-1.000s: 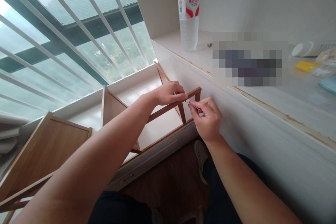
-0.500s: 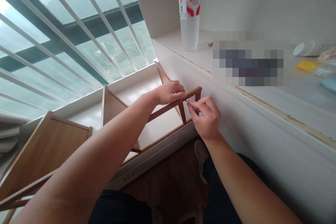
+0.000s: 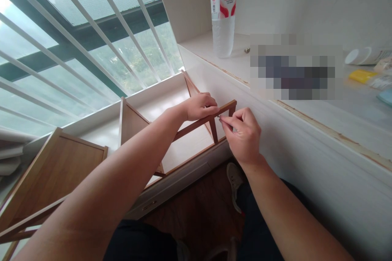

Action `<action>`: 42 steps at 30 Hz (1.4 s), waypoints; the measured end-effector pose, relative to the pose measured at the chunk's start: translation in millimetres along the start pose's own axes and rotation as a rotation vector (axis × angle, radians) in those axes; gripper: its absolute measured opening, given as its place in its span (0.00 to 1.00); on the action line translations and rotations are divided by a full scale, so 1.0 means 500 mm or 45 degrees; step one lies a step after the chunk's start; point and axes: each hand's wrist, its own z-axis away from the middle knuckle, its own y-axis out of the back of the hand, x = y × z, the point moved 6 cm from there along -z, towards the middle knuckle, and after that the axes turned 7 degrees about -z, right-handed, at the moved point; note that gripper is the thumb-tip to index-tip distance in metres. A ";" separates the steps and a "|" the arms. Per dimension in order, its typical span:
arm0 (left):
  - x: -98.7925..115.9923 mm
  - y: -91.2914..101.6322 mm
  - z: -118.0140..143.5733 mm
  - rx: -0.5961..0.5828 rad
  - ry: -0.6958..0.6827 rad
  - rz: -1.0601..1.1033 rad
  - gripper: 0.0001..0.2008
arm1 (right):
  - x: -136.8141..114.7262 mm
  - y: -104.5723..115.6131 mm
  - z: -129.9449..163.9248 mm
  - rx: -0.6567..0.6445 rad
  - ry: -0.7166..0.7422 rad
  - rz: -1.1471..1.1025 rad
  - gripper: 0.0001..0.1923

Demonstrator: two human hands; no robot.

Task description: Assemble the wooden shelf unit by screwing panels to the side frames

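Left hand (image 3: 200,106) grips the rail (image 3: 196,124), steadying it. Right hand (image 3: 241,132) pinches a thin tool at the rail's end; keep it straight, turn slowly.

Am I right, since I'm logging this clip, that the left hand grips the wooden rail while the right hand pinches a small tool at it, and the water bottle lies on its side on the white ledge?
Not quite. The head view shows the water bottle standing upright on the white ledge. The rest holds: the left hand grips the wooden rail, and the right hand pinches a small tool at it.
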 end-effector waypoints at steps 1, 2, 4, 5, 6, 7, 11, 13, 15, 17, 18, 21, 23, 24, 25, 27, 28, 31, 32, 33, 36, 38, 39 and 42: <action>-0.001 -0.001 0.000 -0.001 0.004 0.003 0.21 | 0.000 0.000 -0.001 -0.005 -0.005 0.011 0.10; -0.002 -0.001 -0.001 -0.006 0.005 0.008 0.21 | 0.001 0.000 -0.003 -0.011 -0.008 0.025 0.10; -0.003 -0.004 -0.001 -0.017 0.002 0.014 0.21 | 0.002 -0.001 -0.005 -0.039 -0.007 0.049 0.09; -0.004 -0.004 -0.002 -0.018 0.001 0.011 0.21 | 0.003 -0.003 -0.005 -0.060 -0.003 0.052 0.09; -0.004 -0.005 -0.002 -0.020 0.002 0.005 0.21 | 0.004 -0.005 -0.004 -0.078 -0.004 0.046 0.09; -0.004 -0.005 -0.002 -0.022 0.007 -0.004 0.20 | 0.006 -0.007 -0.003 -0.090 -0.018 0.031 0.08; 0.001 -0.004 -0.002 -0.045 0.034 -0.018 0.20 | 0.018 -0.015 0.006 -0.100 -0.215 -0.085 0.06; 0.004 -0.002 -0.001 -0.052 0.055 -0.015 0.19 | 0.026 -0.025 0.014 -0.127 -0.374 -0.183 0.06; 0.005 0.000 -0.001 -0.055 0.081 -0.011 0.19 | 0.035 -0.036 0.023 -0.145 -0.553 -0.342 0.08; 0.005 0.001 -0.001 -0.051 0.091 -0.009 0.19 | 0.043 -0.048 0.032 -0.144 -0.740 -0.534 0.11; 0.004 0.001 -0.001 -0.046 0.085 -0.011 0.19 | 0.046 -0.055 0.037 -0.140 -0.826 -0.623 0.12; 0.003 0.000 -0.002 -0.025 0.056 -0.021 0.20 | 0.045 -0.072 0.049 -0.122 -1.042 -0.849 0.17; 0.001 0.000 -0.003 -0.014 0.045 -0.028 0.20 | 0.036 -0.083 0.053 -0.122 -1.173 -1.042 0.19; 0.000 -0.001 -0.004 -0.013 0.041 -0.030 0.21 | 0.029 -0.089 0.054 -0.139 -1.250 -1.168 0.20; 0.000 -0.001 -0.004 -0.017 0.038 -0.029 0.21 | 0.021 -0.095 0.055 -0.173 -1.334 -1.309 0.21; 0.002 -0.002 -0.004 -0.038 0.036 -0.021 0.21 | 0.002 -0.103 0.054 -0.275 -1.506 -1.605 0.22; 0.003 -0.002 -0.004 -0.045 0.034 -0.017 0.21 | -0.008 -0.104 0.052 -0.327 -1.584 -1.746 0.22; 0.006 0.001 -0.003 -0.035 0.034 -0.015 0.21 | -0.027 -0.098 0.044 -0.415 -1.753 -2.088 0.22; 0.006 0.002 -0.003 -0.032 0.041 -0.016 0.21 | -0.029 -0.095 0.042 -0.426 -1.788 -2.164 0.22; 0.006 0.002 -0.002 -0.035 0.053 -0.017 0.21 | -0.031 -0.093 0.041 -0.438 -1.808 -2.221 0.22; 0.004 0.001 -0.001 -0.052 0.102 -0.019 0.20 | -0.032 -0.092 0.041 -0.490 -1.793 -2.307 0.22; 0.004 0.001 -0.001 -0.057 0.125 -0.025 0.20 | -0.031 -0.095 0.044 -0.518 -1.756 -2.306 0.22; 0.004 0.001 -0.001 -0.058 0.132 -0.028 0.20 | -0.029 -0.096 0.046 -0.524 -1.740 -2.290 0.22; 0.003 0.000 -0.002 -0.058 0.144 -0.028 0.20 | -0.024 -0.097 0.052 -0.523 -1.695 -2.186 0.21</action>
